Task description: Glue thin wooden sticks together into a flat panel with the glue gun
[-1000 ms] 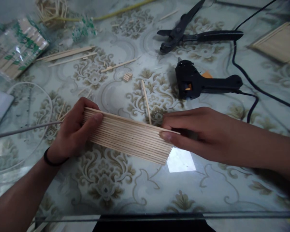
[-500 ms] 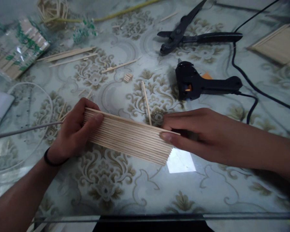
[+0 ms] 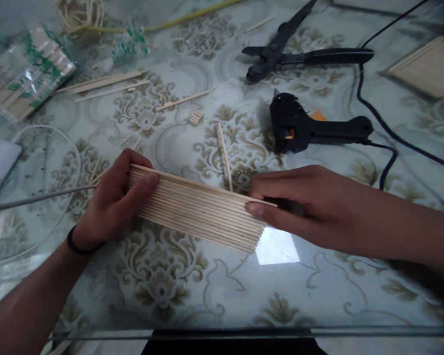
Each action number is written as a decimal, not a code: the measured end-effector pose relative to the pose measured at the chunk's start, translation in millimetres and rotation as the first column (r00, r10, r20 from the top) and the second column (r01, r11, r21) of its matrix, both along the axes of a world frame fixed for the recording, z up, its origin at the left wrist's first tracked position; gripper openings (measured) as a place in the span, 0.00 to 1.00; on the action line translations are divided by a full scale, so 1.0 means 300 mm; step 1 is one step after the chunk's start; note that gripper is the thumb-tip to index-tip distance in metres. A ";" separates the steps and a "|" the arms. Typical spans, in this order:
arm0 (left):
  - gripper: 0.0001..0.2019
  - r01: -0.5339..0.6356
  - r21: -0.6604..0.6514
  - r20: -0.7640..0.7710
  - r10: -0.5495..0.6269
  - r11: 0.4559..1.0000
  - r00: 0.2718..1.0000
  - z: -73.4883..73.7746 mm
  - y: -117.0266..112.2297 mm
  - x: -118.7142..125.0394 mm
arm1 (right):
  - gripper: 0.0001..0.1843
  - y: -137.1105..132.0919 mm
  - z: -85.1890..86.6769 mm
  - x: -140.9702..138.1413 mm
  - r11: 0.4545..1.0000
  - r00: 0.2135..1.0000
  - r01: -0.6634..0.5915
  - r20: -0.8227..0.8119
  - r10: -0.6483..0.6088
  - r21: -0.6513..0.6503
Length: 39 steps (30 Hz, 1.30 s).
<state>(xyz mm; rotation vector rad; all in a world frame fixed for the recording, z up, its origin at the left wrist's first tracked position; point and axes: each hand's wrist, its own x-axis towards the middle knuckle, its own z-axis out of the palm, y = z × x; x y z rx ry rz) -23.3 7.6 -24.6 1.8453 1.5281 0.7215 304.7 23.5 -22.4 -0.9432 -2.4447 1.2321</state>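
A flat panel of thin wooden sticks [image 3: 198, 209] laid side by side is held between both hands just above the glass-topped table [image 3: 192, 291]. My left hand [image 3: 111, 202] grips its left end, thumb on top and fingers curled underneath. My right hand [image 3: 299, 202] holds the right end, fingers pressed along the far edge and thumb against the sticks. One single stick [image 3: 225, 155] lies on the table just behind the panel, pointing away from me.
A black glue gun [image 3: 303, 128] with its cable lies behind my right hand. Black cutters [image 3: 281, 49] are farther back. A second stick panel [image 3: 429, 69] sits at the far right. Loose sticks [image 3: 107, 84] and a plastic packet of sticks [image 3: 22, 79] lie at the back left.
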 end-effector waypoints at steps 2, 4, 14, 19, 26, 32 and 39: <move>0.13 0.000 -0.001 0.011 0.000 1.000 1.000 -0.002 -0.002 -0.002 | 0.28 0.000 0.001 0.002 1.000 1.000 -0.001 -0.001 0.001 0.000; 0.14 -0.003 -0.007 0.019 0.004 1.000 1.000 -0.004 -0.004 -0.005 | 0.28 0.000 0.004 0.002 1.000 1.000 0.000 -0.007 0.000 0.002; 0.11 0.015 0.008 0.023 -0.015 1.000 1.000 0.003 0.001 0.003 | 0.31 0.003 0.009 -0.006 1.000 1.000 0.000 -0.005 0.000 -0.008; 0.12 0.008 0.022 0.012 -0.008 1.000 1.000 0.001 0.001 0.001 | 0.31 0.003 0.007 -0.004 1.000 1.000 -0.004 -0.008 0.004 -0.008; 0.12 0.019 0.019 0.020 -0.020 1.000 1.000 0.002 -0.001 0.001 | 0.27 0.002 0.005 0.001 1.000 1.000 -0.009 -0.022 0.010 0.013; 0.12 0.017 0.011 0.033 -0.017 1.000 0.999 0.002 -0.003 0.000 | 0.27 0.002 0.004 -0.002 1.000 0.999 -0.016 -0.035 0.016 0.022; 0.09 0.039 0.049 0.043 -0.041 0.998 0.998 0.000 0.004 0.003 | 0.28 -0.001 0.008 0.000 0.999 1.000 -0.007 0.005 0.007 0.040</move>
